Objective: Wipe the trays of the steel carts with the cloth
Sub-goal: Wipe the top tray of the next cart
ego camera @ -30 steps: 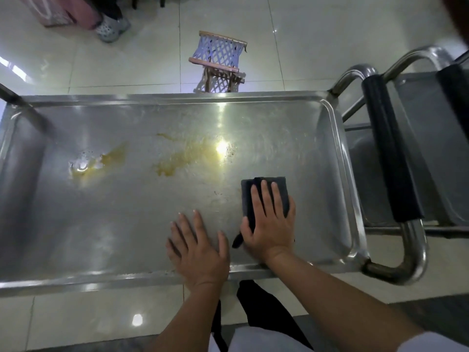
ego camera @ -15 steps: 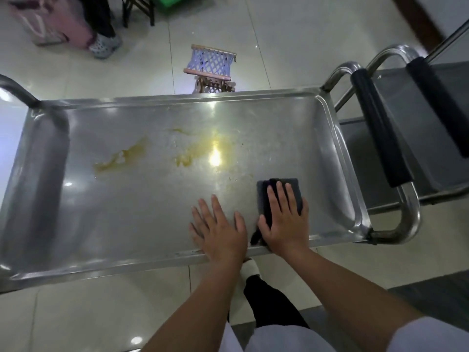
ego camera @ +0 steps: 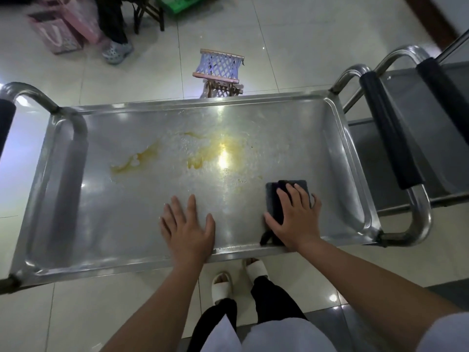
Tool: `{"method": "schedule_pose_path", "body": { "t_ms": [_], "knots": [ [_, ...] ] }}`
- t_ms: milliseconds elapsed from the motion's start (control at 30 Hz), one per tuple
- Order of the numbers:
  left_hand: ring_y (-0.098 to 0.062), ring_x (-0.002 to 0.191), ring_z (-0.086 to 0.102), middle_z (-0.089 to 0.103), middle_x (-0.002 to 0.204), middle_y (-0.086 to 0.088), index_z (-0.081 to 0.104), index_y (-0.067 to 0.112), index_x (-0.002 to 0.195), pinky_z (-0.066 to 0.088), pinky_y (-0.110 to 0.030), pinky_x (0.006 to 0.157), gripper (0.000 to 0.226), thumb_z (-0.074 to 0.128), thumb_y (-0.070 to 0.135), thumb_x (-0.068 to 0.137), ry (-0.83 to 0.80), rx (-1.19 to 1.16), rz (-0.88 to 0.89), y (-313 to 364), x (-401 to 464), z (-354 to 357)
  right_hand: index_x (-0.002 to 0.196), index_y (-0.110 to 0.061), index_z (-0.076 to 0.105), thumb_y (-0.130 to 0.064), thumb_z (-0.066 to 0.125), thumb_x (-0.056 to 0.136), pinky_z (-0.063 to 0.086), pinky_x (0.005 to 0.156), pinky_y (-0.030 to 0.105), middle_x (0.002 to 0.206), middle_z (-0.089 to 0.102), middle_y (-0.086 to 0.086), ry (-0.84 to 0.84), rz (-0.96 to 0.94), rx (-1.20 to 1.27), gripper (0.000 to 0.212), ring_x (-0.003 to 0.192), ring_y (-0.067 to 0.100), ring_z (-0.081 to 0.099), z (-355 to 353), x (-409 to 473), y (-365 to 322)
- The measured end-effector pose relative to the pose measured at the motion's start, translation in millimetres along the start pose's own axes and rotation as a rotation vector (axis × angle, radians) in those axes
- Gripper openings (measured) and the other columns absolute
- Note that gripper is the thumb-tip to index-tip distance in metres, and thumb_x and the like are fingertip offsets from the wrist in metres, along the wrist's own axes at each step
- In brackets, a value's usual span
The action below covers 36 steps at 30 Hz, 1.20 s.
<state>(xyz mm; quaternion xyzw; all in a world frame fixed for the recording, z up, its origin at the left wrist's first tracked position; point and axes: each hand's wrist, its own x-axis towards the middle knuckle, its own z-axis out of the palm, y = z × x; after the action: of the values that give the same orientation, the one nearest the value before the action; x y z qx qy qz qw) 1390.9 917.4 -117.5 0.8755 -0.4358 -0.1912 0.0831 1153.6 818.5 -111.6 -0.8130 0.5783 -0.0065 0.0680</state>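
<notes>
Dark cloth point(ego camera: 288, 196) lies flat on the tray point(ego camera: 337, 174) near its front right corner, under the right hand point(ego camera: 295, 215). That grip is flat-fingered, pressing down, not curled round the cloth. Yellow stains point(ego camera: 203, 153) lie up and left of the cloth, toward the tray's middle, spread along the tray's long left-right axis. Left hand point(ego camera: 186, 227) rests flat with straight fingers on bare steel, holding nothing, and is nearer the stains. Versus half a second ago: hands are further apart and the cloth sits further right. Second cart point(ego camera: 416, 138) stands just right.
</notes>
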Motion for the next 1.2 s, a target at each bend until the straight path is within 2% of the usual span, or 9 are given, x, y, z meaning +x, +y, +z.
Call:
{"method": "schedule_pose_path", "body": {
  "t_ms": [200, 367, 533, 800, 1067, 1200],
  "knots": [
    [-0.033, 0.153, -0.008, 0.0, 0.167, -0.012, 0.011, 0.031, 0.158, -0.001, -0.054, 0.122, 0.073, 0.021, 0.06, 0.093, 0.01, 0.096, 0.019, 0, 3, 7, 0.152, -0.02, 0.037, -0.057, 0.044, 0.089, 0.016, 0.116, 0.058, 0.155, 0.036, 0.008, 0.07, -0.02, -0.042, 0.074, 0.142, 0.031, 0.033, 6, 7, -1],
    [-0.038, 0.152, -0.002, 0.007, 0.166, -0.013, 0.015, 0.028, 0.159, 0.006, -0.06, 0.12, 0.074, 0.027, 0.059, 0.093, 0.034, 0.129, 0.041, -2, 10, 14, 0.15, -0.019, 0.042, -0.052, 0.046, 0.087, 0.024, 0.111, 0.057, 0.153, 0.041, 0.009, 0.117, -0.014, -0.027, 0.072, 0.14, 0.032, 0.036, 12, 21, 0],
    [-0.041, 0.152, -0.002, 0.008, 0.167, -0.01, 0.017, 0.029, 0.159, 0.006, -0.062, 0.119, 0.075, 0.032, 0.058, 0.091, 0.027, 0.151, 0.059, 1, 15, 17, 0.151, -0.02, 0.039, -0.049, 0.047, 0.086, 0.027, 0.108, 0.059, 0.154, 0.04, 0.011, 0.132, 0.155, 0.014, 0.071, 0.141, 0.033, 0.032, 15, 76, -12],
    [-0.041, 0.152, -0.002, 0.007, 0.167, -0.011, 0.017, 0.027, 0.159, 0.003, -0.062, 0.119, 0.076, 0.03, 0.058, 0.09, 0.029, 0.145, 0.041, 13, 24, 15, 0.151, -0.02, 0.038, -0.049, 0.047, 0.086, 0.028, 0.108, 0.059, 0.156, 0.038, 0.011, 0.111, 0.119, -0.015, 0.071, 0.141, 0.034, 0.031, 13, 111, -10],
    [-0.037, 0.152, -0.01, 0.001, 0.167, -0.008, 0.015, 0.028, 0.159, 0.0, -0.061, 0.12, 0.078, 0.031, 0.06, 0.09, -0.001, 0.155, 0.015, 14, 25, 16, 0.153, -0.023, 0.032, -0.051, 0.036, 0.091, 0.022, 0.113, 0.06, 0.16, 0.03, 0.009, 0.058, 0.028, 0.025, 0.069, 0.147, 0.031, 0.023, 0, 229, -34],
    [-0.038, 0.152, -0.005, 0.008, 0.167, -0.009, 0.021, 0.028, 0.158, 0.001, -0.061, 0.12, 0.076, 0.034, 0.058, 0.089, 0.035, 0.132, 0.021, 15, 25, 15, 0.155, -0.023, 0.032, -0.051, 0.035, 0.093, 0.019, 0.116, 0.06, 0.162, 0.028, 0.008, 0.055, 0.02, 0.024, 0.068, 0.15, 0.029, 0.019, -3, 275, -50]
  ]
}}
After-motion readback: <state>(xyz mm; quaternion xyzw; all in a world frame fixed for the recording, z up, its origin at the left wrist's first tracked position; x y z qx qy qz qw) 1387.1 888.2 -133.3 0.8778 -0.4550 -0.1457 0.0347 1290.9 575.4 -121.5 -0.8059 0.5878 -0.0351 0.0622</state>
